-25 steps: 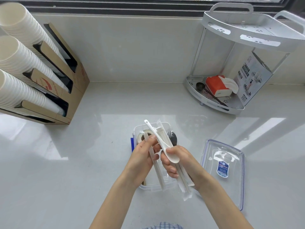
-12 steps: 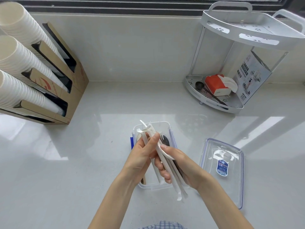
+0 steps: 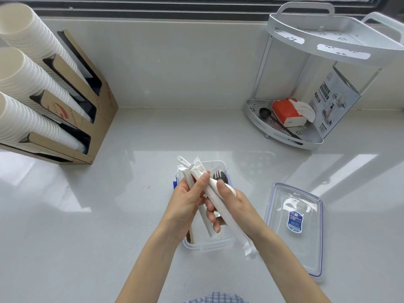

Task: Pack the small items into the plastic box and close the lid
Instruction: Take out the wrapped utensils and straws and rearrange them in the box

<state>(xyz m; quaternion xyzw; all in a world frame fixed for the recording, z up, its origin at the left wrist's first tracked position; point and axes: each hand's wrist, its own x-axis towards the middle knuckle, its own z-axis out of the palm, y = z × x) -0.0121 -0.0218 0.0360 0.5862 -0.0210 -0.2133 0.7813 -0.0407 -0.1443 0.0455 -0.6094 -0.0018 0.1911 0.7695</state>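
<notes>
A clear plastic box [image 3: 207,244] stands open on the counter below my hands. Its clear lid [image 3: 294,254], with a blue label, lies flat to the right. Over the box, my left hand [image 3: 185,204] and my right hand [image 3: 236,206] together grip a bundle of paper-wrapped straws [image 3: 231,224] and a white plastic spoon [image 3: 183,161]. The bundle slants from upper left to lower right, its lower ends past the box's near right corner. A dark round item [image 3: 220,176] lies inside the box at the far end. A brown-striped packet [image 3: 189,236] leans on the box's left wall.
A cardboard dispenser [image 3: 87,99] with stacked white paper cups [image 3: 26,84] fills the left. At the back right stands a white two-tier corner rack [image 3: 306,136] with a red tissue box [image 3: 286,113], a black scoop and a printed carton.
Both hands have gathered the straws and spoon into a tighter bundle and shifted it slightly left and lower over the box. The lid has not moved.
</notes>
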